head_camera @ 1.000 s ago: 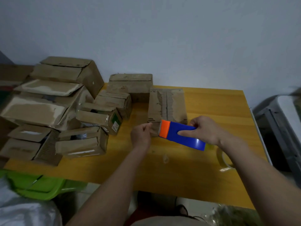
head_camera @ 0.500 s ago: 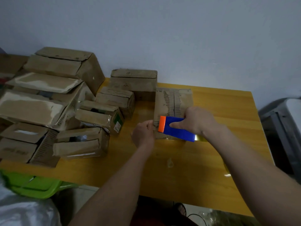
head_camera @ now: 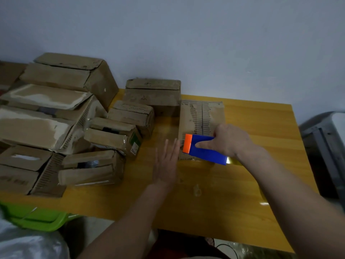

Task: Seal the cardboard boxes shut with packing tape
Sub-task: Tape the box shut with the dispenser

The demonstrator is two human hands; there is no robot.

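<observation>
A worn cardboard box (head_camera: 201, 116) with torn top paper lies on the yellow table (head_camera: 261, 128). My right hand (head_camera: 229, 140) grips a blue tape dispenser with an orange tip (head_camera: 203, 149) and holds it on the near end of that box. A strip of clear tape (head_camera: 233, 161) trails from the dispenser toward my wrist. My left hand (head_camera: 167, 161) is flat with fingers spread, just left of the box's near corner, holding nothing.
Several battered cardboard boxes (head_camera: 104, 135) are piled on the table's left half, with one box (head_camera: 153, 94) against the wall. A green plastic bin (head_camera: 37, 217) sits below the front left edge. A grey appliance (head_camera: 328, 146) stands to the right.
My right hand has carried the dispenser forward onto the box's near end. My left hand let go of the tape end, opened flat and drew back to the left.
</observation>
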